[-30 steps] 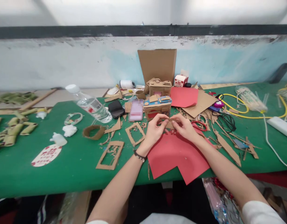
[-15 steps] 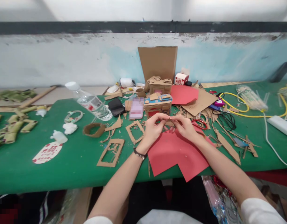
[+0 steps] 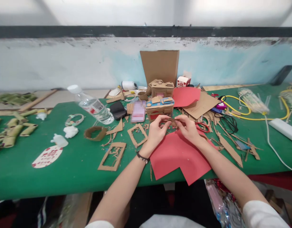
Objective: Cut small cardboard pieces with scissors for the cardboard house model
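My left hand [image 3: 157, 130] and my right hand [image 3: 187, 127] meet above the far edge of a red paper sheet [image 3: 181, 155]. Between their pinched fingertips is a small brown cardboard piece [image 3: 173, 120], partly covered by the fingers. Just behind the hands stands a cardboard camera model with a blue top [image 3: 160, 109], and a plain brown cardboard camera [image 3: 162, 89] is behind that one. Red-handled scissors [image 3: 203, 127] lie right beside my right hand. To the left of my left hand lies a cardboard frame [image 3: 137, 135].
A water bottle [image 3: 95, 107] leans at the left of the green table [image 3: 77, 177], near a black pouch [image 3: 117, 110] and a phone [image 3: 138, 111]. Another cardboard frame [image 3: 112, 156] lies at the front. Cardboard scraps [image 3: 229, 148] and a yellow hose [image 3: 250, 117] are on the right.
The fingertips have shifted slightly, and the small cardboard piece now shows as a thin strip between them. The whole view has moved a little.
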Tool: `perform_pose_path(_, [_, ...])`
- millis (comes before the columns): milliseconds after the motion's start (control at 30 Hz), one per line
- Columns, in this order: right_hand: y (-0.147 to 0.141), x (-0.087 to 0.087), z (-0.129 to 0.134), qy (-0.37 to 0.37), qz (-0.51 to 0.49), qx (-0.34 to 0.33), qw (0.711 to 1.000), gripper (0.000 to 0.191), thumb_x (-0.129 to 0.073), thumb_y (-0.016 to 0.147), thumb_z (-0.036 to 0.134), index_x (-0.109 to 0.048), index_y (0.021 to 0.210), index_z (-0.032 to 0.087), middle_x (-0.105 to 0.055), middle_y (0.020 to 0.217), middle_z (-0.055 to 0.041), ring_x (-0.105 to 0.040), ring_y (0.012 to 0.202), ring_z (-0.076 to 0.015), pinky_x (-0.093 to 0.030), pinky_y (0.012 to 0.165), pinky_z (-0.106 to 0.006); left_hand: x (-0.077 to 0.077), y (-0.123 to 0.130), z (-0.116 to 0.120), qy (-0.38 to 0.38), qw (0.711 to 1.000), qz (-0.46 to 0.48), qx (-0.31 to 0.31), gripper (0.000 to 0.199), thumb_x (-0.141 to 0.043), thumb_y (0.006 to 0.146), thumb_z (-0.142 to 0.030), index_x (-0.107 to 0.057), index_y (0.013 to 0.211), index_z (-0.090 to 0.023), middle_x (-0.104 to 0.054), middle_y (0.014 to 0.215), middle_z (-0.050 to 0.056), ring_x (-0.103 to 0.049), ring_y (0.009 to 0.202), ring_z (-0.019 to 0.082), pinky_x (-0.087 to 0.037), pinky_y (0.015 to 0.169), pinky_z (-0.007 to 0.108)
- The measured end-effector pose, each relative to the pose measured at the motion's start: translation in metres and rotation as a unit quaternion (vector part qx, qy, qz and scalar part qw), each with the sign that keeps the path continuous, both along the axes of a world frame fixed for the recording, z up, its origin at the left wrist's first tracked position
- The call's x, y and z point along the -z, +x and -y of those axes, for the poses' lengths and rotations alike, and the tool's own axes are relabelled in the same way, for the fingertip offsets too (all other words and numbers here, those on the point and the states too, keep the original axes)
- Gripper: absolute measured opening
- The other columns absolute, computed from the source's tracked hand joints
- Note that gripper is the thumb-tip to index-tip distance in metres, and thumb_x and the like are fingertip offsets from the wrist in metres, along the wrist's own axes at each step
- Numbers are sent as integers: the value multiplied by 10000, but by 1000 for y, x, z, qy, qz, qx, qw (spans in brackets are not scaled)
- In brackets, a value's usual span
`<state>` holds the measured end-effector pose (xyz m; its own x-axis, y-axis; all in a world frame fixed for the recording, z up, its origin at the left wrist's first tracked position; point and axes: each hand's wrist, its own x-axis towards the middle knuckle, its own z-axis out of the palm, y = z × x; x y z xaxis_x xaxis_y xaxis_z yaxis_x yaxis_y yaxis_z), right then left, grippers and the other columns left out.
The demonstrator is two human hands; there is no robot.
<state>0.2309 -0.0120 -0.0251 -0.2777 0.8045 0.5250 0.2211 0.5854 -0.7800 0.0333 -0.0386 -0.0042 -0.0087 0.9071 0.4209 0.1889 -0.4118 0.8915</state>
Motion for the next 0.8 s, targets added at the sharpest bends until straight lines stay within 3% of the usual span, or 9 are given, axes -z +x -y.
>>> perform_pose_path(300, [-2, -3, 7, 126, 131, 34, 983, 191, -575, 1106, 322, -730, 1198, 258, -860, 1047, -88, -833, 940, -257, -642, 871, -357, 5, 0, 4, 46, 994, -78, -61, 34, -662, 1002, -219, -684, 982, -237, -783, 955, 29, -766, 926, 215, -592, 869, 340])
perform_pose_path(600, [-4, 2, 3, 77, 90, 73, 990, 209, -585, 1127, 402, -654, 1277, 274, -851, 1073, -71, -854, 918, -261, -657, 778, -349, 12, 5, -2, 54, 994, -87, -42, 131, -661, 1055, -334, -724, 1124, -243, -823, 1101, 57, -793, 996, 234, -613, 923, 361])
perform_pose_path(800, [-6, 2, 8, 154, 141, 103, 972, 171, -585, 1118, 326, -678, 1241, 251, -860, 1021, -73, -847, 873, -245, -624, 745, -304, 12, 4, 5, 73, 981, -151, -94, 58, -672, 1030, -242, -712, 987, -237, -818, 974, 39, -783, 917, 232, -574, 862, 339])
